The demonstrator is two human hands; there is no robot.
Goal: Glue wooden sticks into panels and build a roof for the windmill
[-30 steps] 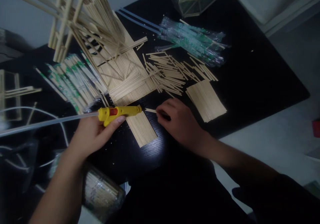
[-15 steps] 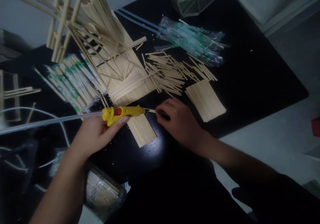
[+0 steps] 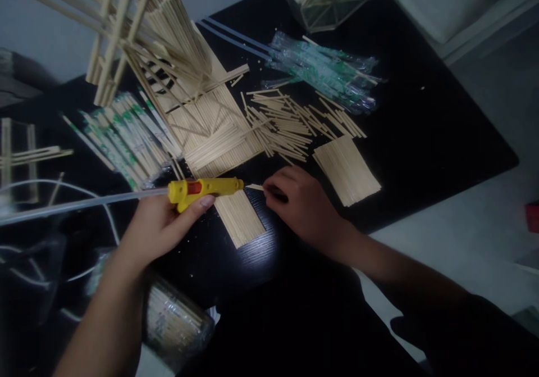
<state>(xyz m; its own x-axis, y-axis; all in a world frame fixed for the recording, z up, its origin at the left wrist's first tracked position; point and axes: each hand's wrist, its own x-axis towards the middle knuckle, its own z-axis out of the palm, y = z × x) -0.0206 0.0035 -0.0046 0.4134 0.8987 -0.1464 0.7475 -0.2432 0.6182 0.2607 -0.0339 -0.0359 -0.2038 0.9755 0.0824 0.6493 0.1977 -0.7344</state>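
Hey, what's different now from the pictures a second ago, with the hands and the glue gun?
The yellow glue gun in the left hand has edged slightly toward the right hand since the first picture. Nothing was taken hold of or let go: the right hand still pinches the thin stick. The small stick panel and loose short sticks stayed put.
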